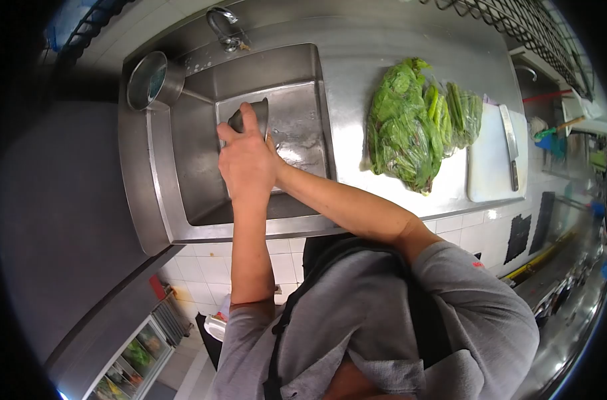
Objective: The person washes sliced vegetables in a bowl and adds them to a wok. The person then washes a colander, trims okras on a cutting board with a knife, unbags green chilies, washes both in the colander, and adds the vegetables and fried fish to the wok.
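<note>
My left hand (pixel 245 157) is over the sink (pixel 297 137), its fingers bent round a small grey metal bowl (pixel 258 112). The bowl is tilted, and its inside is mostly out of sight. Only a sliver of my right hand (pixel 272 145) shows beside and beneath the left; its fingers are hidden, so I cannot tell how they lie on the bowl. Wet patches glisten on the sink floor near both hands.
A chrome faucet (pixel 225 30) stands at the sink's back. A round metal pot (pixel 147 80) sits on the left rim. Bagged leafy greens (pixel 403 127) and green stalks (pixel 462 113) lie right of the sink, beside a white cutting board (pixel 491 160) bearing a knife (pixel 510 140).
</note>
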The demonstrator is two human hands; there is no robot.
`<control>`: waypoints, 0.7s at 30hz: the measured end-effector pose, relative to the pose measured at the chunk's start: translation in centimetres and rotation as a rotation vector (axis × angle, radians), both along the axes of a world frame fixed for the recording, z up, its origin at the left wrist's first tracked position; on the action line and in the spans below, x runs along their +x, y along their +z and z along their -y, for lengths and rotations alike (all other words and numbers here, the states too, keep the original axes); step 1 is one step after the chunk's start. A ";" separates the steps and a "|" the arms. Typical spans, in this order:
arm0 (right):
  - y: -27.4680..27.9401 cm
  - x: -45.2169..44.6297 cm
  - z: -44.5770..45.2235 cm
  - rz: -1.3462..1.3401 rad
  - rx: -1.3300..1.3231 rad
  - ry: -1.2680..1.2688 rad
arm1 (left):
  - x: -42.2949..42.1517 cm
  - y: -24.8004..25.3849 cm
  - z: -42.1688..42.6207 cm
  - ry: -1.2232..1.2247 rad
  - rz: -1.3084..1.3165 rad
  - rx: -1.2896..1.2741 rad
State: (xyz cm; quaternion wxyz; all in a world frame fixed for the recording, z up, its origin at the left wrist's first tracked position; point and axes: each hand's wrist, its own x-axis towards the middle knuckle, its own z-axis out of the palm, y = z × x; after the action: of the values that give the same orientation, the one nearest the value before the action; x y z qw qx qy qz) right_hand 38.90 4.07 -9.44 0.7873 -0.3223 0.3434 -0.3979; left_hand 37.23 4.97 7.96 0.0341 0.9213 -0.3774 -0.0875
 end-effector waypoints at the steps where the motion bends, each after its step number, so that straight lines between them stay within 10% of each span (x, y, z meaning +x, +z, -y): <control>1: 0.5 -0.3 -0.2 -0.002 0.031 0.000 | -0.5 0.3 0.0 -0.048 0.047 0.040; 14: 7.3 -16.9 4.0 -0.056 -0.056 -0.017 | -18.4 6.9 3.3 -0.319 0.299 -0.071; 17: 11.7 -28.3 8.7 -0.333 -0.586 -0.199 | -24.0 5.5 4.1 -0.426 0.024 -0.500; 21: 15.8 -50.7 11.3 -0.915 -1.162 0.045 | -35.8 -0.7 5.6 -0.272 -1.198 -0.920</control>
State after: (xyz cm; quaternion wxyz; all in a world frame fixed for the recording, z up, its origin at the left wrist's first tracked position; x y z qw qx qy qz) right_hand -11.83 -7.19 6.35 0.2759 -0.8278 0.3647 -0.3250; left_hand 1.47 -0.60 7.22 0.6017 0.5550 -0.4029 -0.4095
